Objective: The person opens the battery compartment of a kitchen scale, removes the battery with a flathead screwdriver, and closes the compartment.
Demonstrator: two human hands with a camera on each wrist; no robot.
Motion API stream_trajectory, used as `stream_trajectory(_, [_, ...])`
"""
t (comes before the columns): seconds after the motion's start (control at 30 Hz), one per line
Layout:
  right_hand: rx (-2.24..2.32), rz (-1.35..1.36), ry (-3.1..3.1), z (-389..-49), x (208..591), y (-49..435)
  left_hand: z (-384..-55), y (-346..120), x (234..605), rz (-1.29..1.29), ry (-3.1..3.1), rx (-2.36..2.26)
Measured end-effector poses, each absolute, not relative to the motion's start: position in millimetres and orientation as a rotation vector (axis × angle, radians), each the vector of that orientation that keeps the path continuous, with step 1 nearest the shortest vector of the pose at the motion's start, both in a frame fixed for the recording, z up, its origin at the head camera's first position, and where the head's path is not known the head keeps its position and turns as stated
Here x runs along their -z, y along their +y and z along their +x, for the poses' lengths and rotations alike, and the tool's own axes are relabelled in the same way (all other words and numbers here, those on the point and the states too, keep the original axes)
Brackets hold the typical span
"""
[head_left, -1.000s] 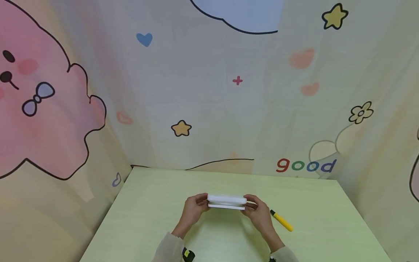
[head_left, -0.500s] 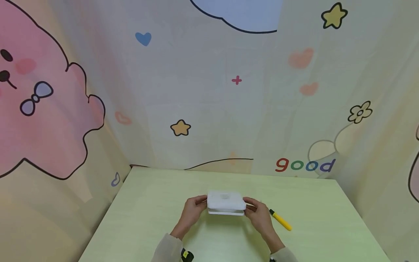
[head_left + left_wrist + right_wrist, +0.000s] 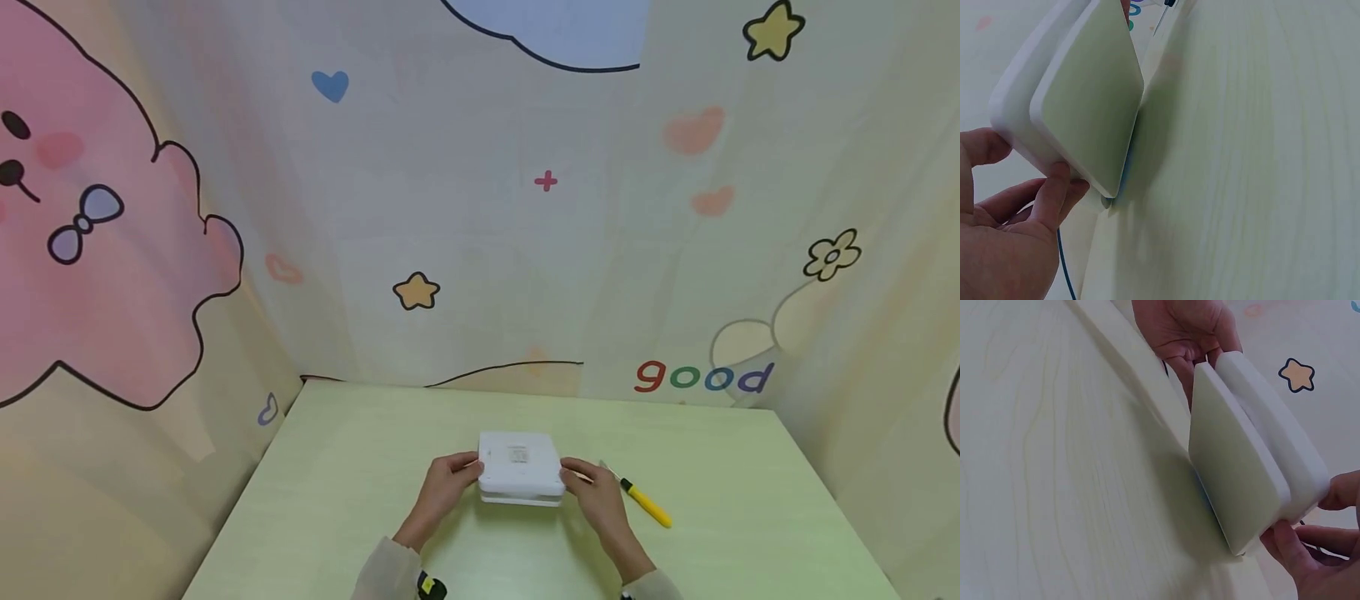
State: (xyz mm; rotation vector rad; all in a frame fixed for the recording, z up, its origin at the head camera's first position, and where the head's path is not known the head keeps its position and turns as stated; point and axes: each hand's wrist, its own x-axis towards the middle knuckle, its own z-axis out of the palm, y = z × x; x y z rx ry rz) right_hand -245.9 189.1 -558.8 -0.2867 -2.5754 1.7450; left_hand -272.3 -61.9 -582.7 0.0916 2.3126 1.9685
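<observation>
A white square device (image 3: 519,467), two slabs with a gap between them and a small label on its upper face, looks like a kitchen scale turned underside up. My left hand (image 3: 441,493) grips its left edge, thumb on one side and fingers on the other. At the opposite edge my right hand (image 3: 600,498) holds it the same way. In the left wrist view, the smooth thinner plate (image 3: 1094,106) faces the table, and a shadow falls beneath it. The right wrist view shows my right fingers (image 3: 1291,550) at the corner of the slabs.
A screwdriver (image 3: 647,505) with a yellow handle and black collar lies on the pale green table (image 3: 360,442), just right of my right hand. A printed curtain (image 3: 480,233) hangs behind the table and along both sides.
The device has tilted in my hands: earlier its narrow edge faced me, and now its labelled face shows. Both hands stay at its sides, and the screwdriver lies where it was.
</observation>
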Motion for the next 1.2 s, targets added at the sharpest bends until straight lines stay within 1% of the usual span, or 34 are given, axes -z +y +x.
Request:
stream_trajectory(0.2, [-1.797,-0.366,-2.623,-243.8,561.6,190.2,-269.3,-62.3,585.2,0.082,2.294,-1.949])
stream_trajectory(0.63, [-1.814,-0.346,-2.657,-240.1,563.4,190.7,-270.8,-63.3,591.2,0.131,2.255,-1.962])
stream_trajectory(0.87, [-1.75,-0.306,-2.695,-242.1,568.0,192.0,-272.6,-64.2,598.6,0.156,2.209,-1.957])
stream_trajectory(1.2, [-1.689,-0.294,-2.747,-239.9,571.0,192.3,-267.9,-64.0,598.3,0.176,2.19,-1.953])
